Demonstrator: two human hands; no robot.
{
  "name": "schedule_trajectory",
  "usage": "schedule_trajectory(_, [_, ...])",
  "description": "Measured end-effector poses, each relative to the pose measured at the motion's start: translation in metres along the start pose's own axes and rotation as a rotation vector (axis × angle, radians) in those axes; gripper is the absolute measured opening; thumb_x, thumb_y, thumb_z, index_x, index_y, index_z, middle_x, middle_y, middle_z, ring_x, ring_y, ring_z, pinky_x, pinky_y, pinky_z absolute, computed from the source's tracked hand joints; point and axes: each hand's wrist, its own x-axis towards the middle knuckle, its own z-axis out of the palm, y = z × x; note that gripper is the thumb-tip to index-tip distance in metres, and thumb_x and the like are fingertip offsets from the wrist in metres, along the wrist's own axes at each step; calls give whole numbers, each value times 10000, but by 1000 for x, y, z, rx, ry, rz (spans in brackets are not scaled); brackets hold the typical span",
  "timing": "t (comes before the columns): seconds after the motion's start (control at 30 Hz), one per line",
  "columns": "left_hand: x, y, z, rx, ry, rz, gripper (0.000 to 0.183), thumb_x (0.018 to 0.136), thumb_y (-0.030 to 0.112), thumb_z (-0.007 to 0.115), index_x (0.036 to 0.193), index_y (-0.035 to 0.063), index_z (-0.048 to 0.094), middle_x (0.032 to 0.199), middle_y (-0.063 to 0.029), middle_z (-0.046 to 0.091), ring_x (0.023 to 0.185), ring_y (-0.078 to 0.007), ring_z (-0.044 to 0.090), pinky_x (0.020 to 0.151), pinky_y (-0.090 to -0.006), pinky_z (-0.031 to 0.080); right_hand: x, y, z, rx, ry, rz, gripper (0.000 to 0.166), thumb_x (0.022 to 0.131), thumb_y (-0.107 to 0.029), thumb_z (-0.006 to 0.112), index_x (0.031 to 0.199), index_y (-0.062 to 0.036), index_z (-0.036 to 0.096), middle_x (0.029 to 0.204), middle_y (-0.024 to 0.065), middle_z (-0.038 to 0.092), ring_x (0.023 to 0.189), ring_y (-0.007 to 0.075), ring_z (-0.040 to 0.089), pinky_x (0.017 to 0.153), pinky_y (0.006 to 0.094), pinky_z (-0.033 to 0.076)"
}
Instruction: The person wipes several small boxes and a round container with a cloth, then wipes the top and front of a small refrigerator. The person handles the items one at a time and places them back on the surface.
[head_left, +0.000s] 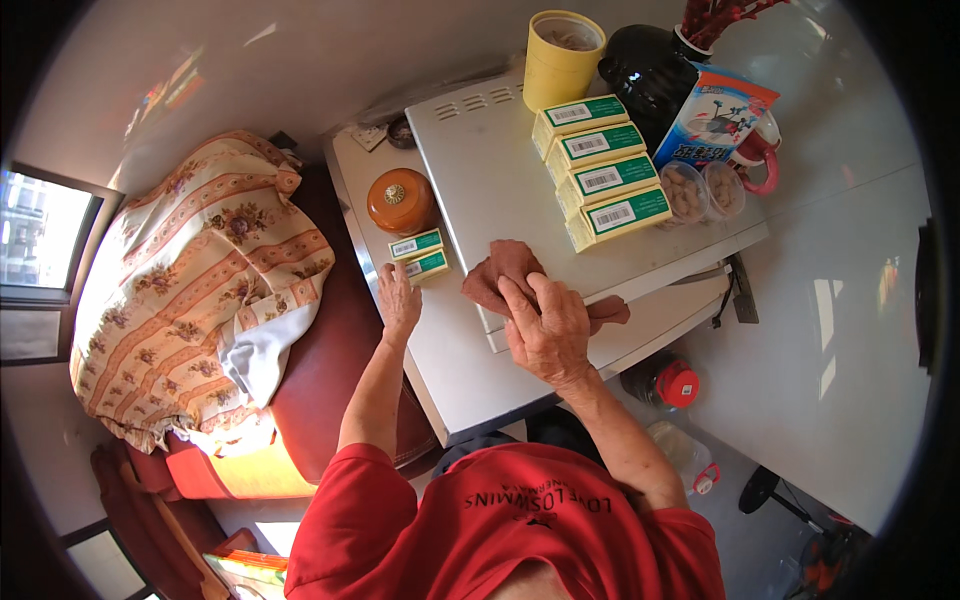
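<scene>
My right hand (547, 326) grips a crumpled reddish-brown cloth (499, 281) at the front left corner of a white, flat-topped cabinet or appliance (487, 165). Part of the cloth sticks out to the right of my fingers, over the front edge. My left hand (401, 304) is at the lower of two small green-and-cream boxes (424, 265) on the white table (480, 390). Its fingertips meet the box's left end; whether they grip it is unclear. Just behind the boxes stands a round orange lidded jar (400, 202) with a metallic knob.
Several green-and-cream boxes (615, 214) stand in a row on the white top. Around them are a yellow canister (562, 67), a black vase (637, 75), a blue packet (709, 112) and two cups of peanuts (684, 193). Left is a dark red sofa (322, 360) under floral fabric (202, 277).
</scene>
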Motion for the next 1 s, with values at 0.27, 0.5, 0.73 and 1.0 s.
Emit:
schedule_trajectory(0.27, [-9,10,-9,188,-55,7,473,693,113,748,1097,58,508,1056,-137,476,997,-322,489,832,-420,442,2,-2,0,-36,14,2,510,678,-111,662,1183,-75,599,1027,103,516,811,266,547,686,393,449])
schedule_trajectory(0.5, [-75,-2,6,-335,26,-85,424,692,136,738,1032,10,518,1061,-212,559,919,-403,551,824,-451,460,0,-5,3,-40,42,3,521,666,-119,661,1184,-88,610,1049,112,519,862,292,549,734,411,462])
schedule_trajectory(0.73, [-166,24,-61,-1355,-169,-636,399,813,183,718,1060,90,418,1016,-112,578,828,-244,643,613,-383,598,-1,-11,3,-53,119,43,399,720,-87,670,1116,-118,635,999,77,533,888,281,567,721,417,461])
schedule_trajectory(1.0, [-189,76,-168,-1391,23,-263,453,790,32,749,1174,45,509,1033,-39,612,925,-111,606,788,-241,523,-39,-105,-29,452,121,181,284,784,-88,636,1068,-82,638,899,85,512,750,283,614,596,375,525])
